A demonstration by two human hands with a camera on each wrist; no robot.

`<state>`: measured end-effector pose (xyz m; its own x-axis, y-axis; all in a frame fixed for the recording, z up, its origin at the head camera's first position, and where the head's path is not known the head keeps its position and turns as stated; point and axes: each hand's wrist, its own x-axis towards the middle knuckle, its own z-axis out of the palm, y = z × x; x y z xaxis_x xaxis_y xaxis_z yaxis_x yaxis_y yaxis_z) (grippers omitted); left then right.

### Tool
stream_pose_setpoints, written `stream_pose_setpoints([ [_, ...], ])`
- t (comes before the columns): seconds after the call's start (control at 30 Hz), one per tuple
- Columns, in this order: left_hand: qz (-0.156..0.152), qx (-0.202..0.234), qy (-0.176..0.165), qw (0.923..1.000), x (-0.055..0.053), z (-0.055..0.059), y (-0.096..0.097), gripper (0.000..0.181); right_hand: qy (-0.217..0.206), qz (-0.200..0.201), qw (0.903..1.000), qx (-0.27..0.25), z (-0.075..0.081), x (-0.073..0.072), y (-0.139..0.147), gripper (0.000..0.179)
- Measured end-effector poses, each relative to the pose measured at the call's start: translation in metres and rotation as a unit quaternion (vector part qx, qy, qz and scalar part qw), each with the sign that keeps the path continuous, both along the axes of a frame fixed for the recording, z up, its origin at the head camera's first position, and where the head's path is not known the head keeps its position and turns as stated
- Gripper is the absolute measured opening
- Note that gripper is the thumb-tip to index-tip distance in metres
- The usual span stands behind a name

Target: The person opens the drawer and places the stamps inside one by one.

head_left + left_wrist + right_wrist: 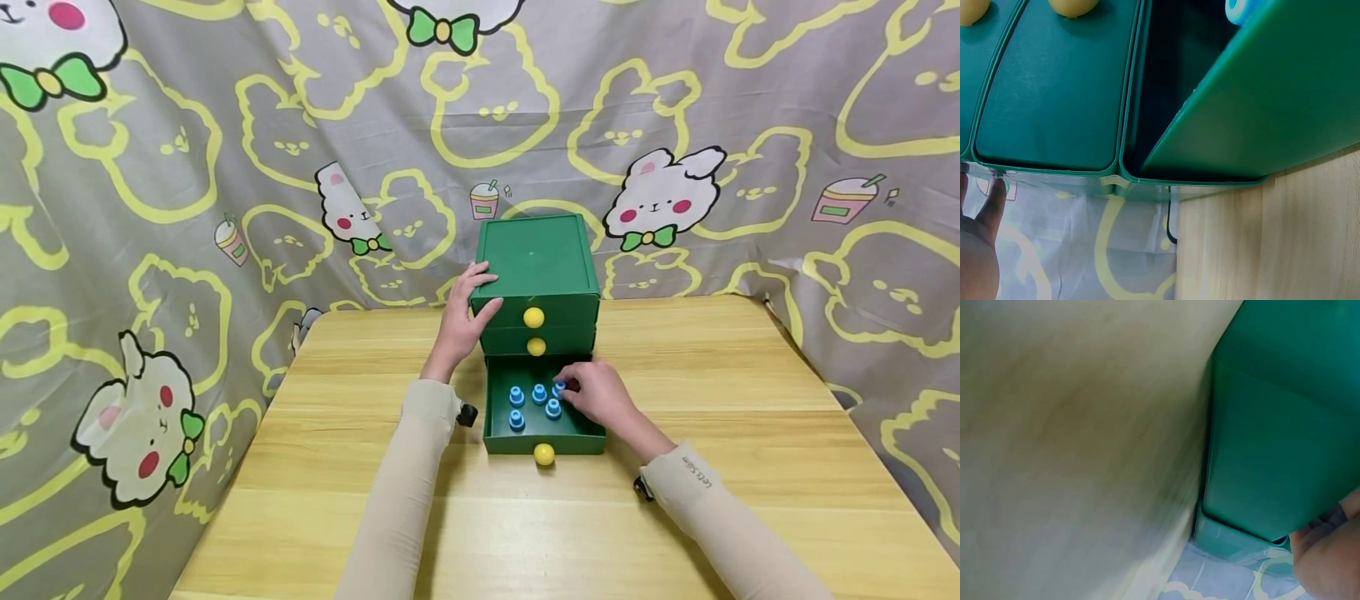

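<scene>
A green cabinet [534, 258] with yellow ball knobs stands on the table, its bottom drawer [543, 444] pulled out toward me. Inside the drawer sit several small blue stepped pegs [539, 393], upright, each with a round hole in its top. My right hand [600, 396] reaches over the drawer's right wall, pinching the rear right blue peg [558, 389] between thumb and fingers. In the right wrist view that hand [1329, 556] shows only partly, and the peg is hidden. Along the cabinet's upper left side rests my left hand [461, 321], fingers spread and holding nothing.
Two upper drawers with a yellow knob [533, 317] each are pushed in. The wooden table [360, 400] extends to both sides and in front. Behind it hangs a grey patterned curtain [405, 125]. A dark wrist device [467, 415] sits beside the drawer's left wall.
</scene>
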<state>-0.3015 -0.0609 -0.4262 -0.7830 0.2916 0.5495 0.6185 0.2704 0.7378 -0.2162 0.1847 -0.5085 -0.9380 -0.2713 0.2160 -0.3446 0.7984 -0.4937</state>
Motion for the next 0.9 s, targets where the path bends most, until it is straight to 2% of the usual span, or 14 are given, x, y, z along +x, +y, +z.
stream_pose_setpoints([
  [0.23, -0.004, 0.001, -0.004, 1.0, 0.0, -0.001, -0.001, 0.036, 0.015, 0.004, 0.9997, 0.019, 0.0, 0.003, -0.002, 0.015],
  [0.57, 0.009, -0.017, 0.009, 0.9998, -0.026, -0.026, -0.005, 0.037, 0.014, 0.006, 0.9995, 0.029, 0.0, 0.003, -0.003, 0.014],
  [0.9, 0.01, -0.029, 0.017, 0.9994, -0.028, -0.027, -0.007, 0.037, 0.006, 0.007, 0.9996, 0.025, 0.003, 0.003, -0.004, 0.014],
])
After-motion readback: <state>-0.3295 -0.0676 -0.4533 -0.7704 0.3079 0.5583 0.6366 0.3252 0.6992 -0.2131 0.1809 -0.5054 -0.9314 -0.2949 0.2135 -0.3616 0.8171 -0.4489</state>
